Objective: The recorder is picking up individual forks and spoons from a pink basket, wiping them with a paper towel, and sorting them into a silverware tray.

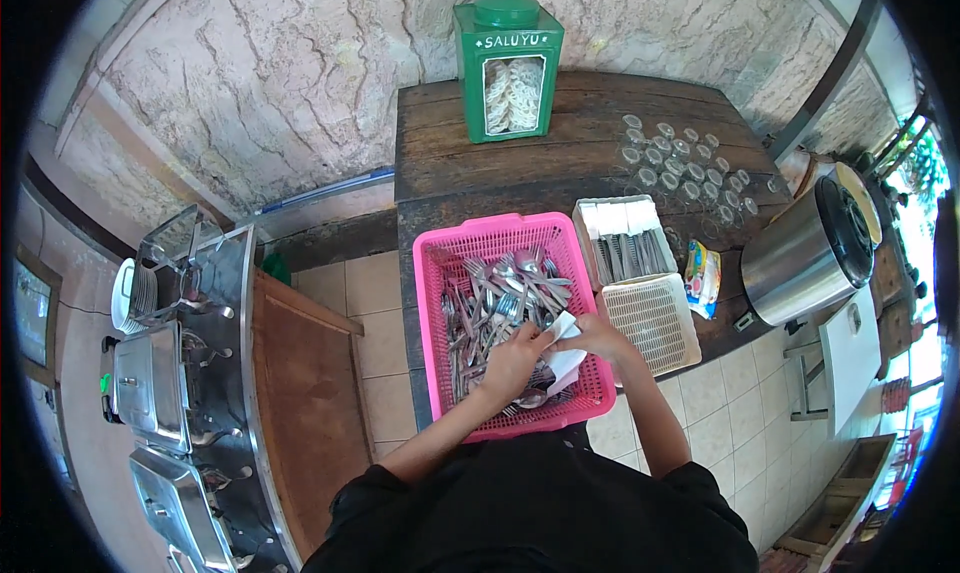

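Note:
A pink plastic basket (432, 318) full of loose forks and spoons (515, 283) stands directly in front of me. Over its contents my right hand (598, 337) is closed on a white cloth (566, 361), which hangs down toward the cutlery. My left hand (516, 361) meets the cloth from the other side with its fingers pinched together. What the left fingers grip is hidden, so I cannot make out whether it is cutlery or cloth. Right of the basket, a cream tray (590, 253) holds sorted cutlery and white napkins, and a woven cream basket (650, 328) sits nearer me.
Upside-down glasses (690, 168) cover the table's right side. A colourful packet (703, 278) lies by the trays, near a large steel urn (800, 258). At the back stands a green tin (510, 73). Steel chafing dishes (150, 383) line a counter on the left.

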Available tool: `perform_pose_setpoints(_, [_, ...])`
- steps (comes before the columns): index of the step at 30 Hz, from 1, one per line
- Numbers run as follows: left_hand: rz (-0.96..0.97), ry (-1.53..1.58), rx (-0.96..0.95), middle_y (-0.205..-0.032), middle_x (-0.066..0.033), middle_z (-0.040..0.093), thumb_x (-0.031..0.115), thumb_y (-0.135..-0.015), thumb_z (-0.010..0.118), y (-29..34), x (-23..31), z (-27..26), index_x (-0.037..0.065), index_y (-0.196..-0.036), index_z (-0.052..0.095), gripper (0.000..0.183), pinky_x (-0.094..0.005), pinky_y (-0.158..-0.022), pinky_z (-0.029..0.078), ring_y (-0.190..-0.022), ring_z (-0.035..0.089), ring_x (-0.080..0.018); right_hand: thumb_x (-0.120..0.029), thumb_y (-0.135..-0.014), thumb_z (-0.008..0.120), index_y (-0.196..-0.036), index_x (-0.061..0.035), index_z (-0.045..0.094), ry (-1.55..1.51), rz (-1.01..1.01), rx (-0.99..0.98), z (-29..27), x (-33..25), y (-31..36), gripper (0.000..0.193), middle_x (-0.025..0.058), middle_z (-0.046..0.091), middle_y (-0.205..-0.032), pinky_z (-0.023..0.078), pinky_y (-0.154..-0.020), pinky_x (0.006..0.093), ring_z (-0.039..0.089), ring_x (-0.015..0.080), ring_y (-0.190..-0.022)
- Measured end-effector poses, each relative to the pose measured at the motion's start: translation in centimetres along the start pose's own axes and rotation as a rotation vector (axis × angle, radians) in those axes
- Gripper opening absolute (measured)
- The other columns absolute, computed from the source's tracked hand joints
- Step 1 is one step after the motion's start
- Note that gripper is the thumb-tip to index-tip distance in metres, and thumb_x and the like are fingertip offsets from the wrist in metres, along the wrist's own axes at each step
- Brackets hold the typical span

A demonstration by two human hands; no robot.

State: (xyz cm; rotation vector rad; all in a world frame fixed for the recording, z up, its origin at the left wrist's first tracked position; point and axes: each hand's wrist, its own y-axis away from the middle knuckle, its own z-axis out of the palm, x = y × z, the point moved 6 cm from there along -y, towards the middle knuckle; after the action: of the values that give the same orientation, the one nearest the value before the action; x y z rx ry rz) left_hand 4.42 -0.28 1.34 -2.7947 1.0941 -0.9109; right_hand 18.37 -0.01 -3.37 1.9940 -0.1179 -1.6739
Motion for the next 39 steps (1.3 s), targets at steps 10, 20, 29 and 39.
perform_pose_setpoints(10, [0.048, 0.249, 0.046, -0.101, -0.0138, 0.047, 0.002, -0.072, 0.059, 0.2, -1.5, 1.2, 0.005, -0.119, 0.043, 0.05, -0.032, -0.061, 0.05, -0.077, 0.058, -0.0262, -0.038, -0.077, 0.062, -0.08, -0.0005, 0.064, 0.214, -0.012, 0.221, -2.2, 1.1, -1.0, 0.037, 0.0014, 0.058, -0.061, 0.041, -0.05, 0.0248, 0.053, 0.0086, -0.055])
perform_pose_setpoints(20, [-0.55, 1.089, -0.148, -0.064, -0.001, 0.053, 0.019, -0.083, 0.059, 0.7, -4.6, 4.4, 0.0, -0.098, 0.053, 0.025, -0.0196, -0.04, 0.037, -0.048, 0.049, -0.0068, -0.029, -0.071, 0.07, -0.087, -0.0005, 0.064, 0.247, -0.165, 0.102, -1.1, -2.8, -0.6, 0.033, 0.0051, 0.062, -0.069, 0.044, -0.059, 0.0252, 0.057, 0.0095, -0.062])
perform_pose_setpoints(29, [-0.603, 1.071, -0.114, -0.06, -0.0016, 0.052, 0.014, -0.082, 0.06, 1.0, -3.8, 2.4, -0.001, -0.096, 0.055, 0.021, -0.0214, -0.038, 0.038, -0.045, 0.05, -0.0071, -0.024, -0.065, 0.076, -0.096, -0.0014, 0.063, 0.187, 0.036, -0.031, -0.5, -0.8, -0.2, 0.04, 0.0053, 0.064, -0.084, 0.045, -0.072, 0.0252, 0.059, 0.011, -0.077])
perform_pose_setpoints(39, [-0.045, 0.197, 0.141, -0.098, -0.0128, 0.048, -0.001, -0.075, 0.052, 0.6, -1.1, 0.8, 0.007, -0.109, 0.051, 0.035, -0.0395, -0.056, 0.049, -0.066, 0.059, -0.0318, -0.018, -0.072, 0.07, -0.097, -0.0018, 0.061, -0.386, 0.066, -0.039, -0.1, 2.2, -0.5, 0.031, 0.0055, 0.063, -0.088, 0.047, -0.071, 0.0271, 0.06, 0.0137, -0.081])
